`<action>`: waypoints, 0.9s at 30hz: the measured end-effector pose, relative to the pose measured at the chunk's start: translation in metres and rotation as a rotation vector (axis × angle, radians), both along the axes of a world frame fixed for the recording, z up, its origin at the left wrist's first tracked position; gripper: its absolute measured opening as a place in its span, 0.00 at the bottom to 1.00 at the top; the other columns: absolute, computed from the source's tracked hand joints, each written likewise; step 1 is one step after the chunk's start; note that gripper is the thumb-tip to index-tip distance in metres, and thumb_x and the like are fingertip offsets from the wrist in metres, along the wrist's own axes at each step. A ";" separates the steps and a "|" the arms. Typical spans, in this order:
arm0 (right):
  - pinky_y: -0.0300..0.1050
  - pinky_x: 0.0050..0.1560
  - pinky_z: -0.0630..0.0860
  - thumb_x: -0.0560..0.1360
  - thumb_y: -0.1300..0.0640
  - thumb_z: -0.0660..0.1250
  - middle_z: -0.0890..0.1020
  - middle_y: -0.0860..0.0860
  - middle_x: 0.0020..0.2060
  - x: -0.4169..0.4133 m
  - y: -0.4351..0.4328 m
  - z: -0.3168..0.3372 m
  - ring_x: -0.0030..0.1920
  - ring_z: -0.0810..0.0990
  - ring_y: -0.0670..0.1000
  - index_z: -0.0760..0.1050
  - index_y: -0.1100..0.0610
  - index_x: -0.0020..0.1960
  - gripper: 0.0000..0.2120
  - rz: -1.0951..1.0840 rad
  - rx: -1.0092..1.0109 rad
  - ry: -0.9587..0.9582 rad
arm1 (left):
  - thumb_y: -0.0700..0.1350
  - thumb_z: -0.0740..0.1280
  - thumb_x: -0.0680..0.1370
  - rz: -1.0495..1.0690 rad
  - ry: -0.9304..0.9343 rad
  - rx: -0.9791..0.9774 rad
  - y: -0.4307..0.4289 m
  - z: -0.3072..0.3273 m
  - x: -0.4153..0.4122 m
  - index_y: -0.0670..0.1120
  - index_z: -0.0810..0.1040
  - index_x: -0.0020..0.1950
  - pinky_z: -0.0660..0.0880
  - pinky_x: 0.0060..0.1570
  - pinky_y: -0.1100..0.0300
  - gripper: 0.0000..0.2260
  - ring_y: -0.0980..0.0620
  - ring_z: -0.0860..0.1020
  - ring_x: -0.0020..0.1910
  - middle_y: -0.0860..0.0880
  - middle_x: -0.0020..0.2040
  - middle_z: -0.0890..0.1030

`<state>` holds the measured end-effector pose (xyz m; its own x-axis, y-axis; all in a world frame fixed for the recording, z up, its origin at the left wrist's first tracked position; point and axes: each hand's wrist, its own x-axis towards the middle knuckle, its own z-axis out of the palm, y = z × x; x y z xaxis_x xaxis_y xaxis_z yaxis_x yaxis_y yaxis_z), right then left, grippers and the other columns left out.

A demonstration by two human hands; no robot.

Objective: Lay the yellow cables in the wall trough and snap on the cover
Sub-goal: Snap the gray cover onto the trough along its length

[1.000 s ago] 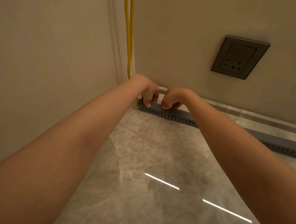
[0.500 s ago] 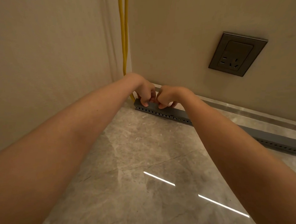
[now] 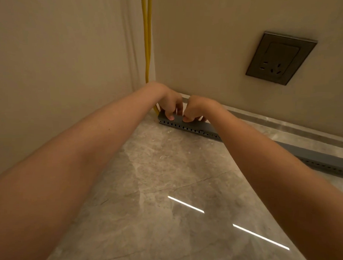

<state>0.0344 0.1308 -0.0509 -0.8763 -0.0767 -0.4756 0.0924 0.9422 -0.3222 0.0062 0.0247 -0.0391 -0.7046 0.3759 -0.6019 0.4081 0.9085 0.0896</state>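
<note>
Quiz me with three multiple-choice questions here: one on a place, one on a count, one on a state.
1. Where is the wall socket relative to the grey trough?
A) mounted above it
B) on the floor
C) inside it

2. How many yellow cables hang down?
A) one
B) two
C) four

3. What are the left hand and right hand doing?
A) resting flat on the floor
B) unplugging something
C) gripping the trough's left end

Answers: 1 A, it sits higher up, to the right; 2 B, two strands run side by side; 3 C, both hands' fingers curl on its top.
</note>
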 end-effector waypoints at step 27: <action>0.46 0.53 0.72 0.77 0.52 0.64 0.79 0.60 0.58 0.044 0.007 -0.026 0.58 0.76 0.59 0.71 0.60 0.65 0.20 0.177 -0.123 0.333 | 0.38 0.69 0.75 0.055 0.164 0.170 -0.016 -0.007 0.014 0.43 0.75 0.65 0.72 0.60 0.53 0.18 0.45 0.77 0.60 0.43 0.60 0.80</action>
